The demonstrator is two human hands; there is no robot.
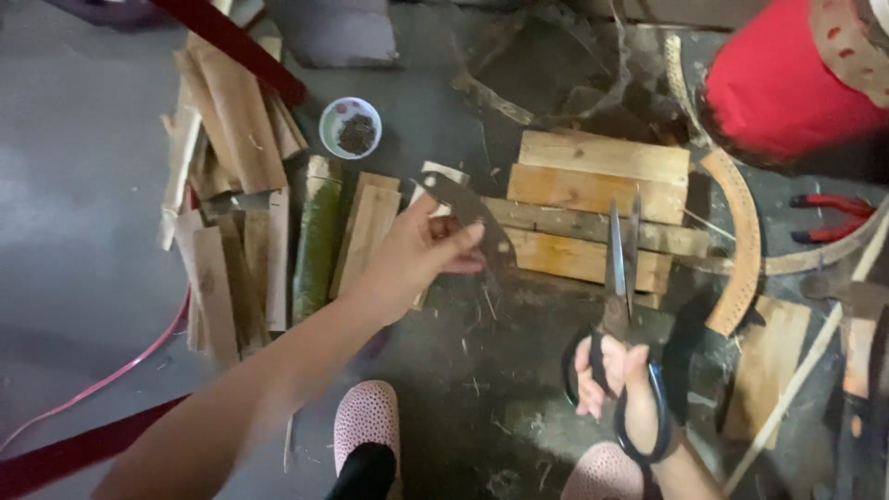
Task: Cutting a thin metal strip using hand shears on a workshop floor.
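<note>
Nearest the camera, two pink spotted slippers point(367, 418) rest on the dusty floor point(482, 407). Just above them the right hand point(607, 375) is closed through the black handles of a large pair of scissors point(622, 278), whose blades point away and stand slightly parted. The left hand point(421, 255) reaches forward and pinches a dark, curved, flat strip point(477, 222) between thumb and fingers, holding it up off the floor. The hands are well apart, and the blades have not met the strip.

Judging from this, the cut goes best if the strip is brought deep into the blades, near the pivot, where the leverage is strongest. The left fingers ought to grip well back from the cut line, and the strip should be kept flat and square to the blades so it does not twist or slide.

Farther off, pale wooden boards point(593, 194) lie side by side on the floor. To their left lies a heap of split bamboo slats point(245, 213), with a green piece point(317, 236) among them. A small bowl point(349, 125) of dark bits sits beyond. On the right, a curved perforated band point(741, 250) lies near red-handled pliers point(833, 218), and a red cloth-covered shape point(787, 83) fills the far corner.
</note>
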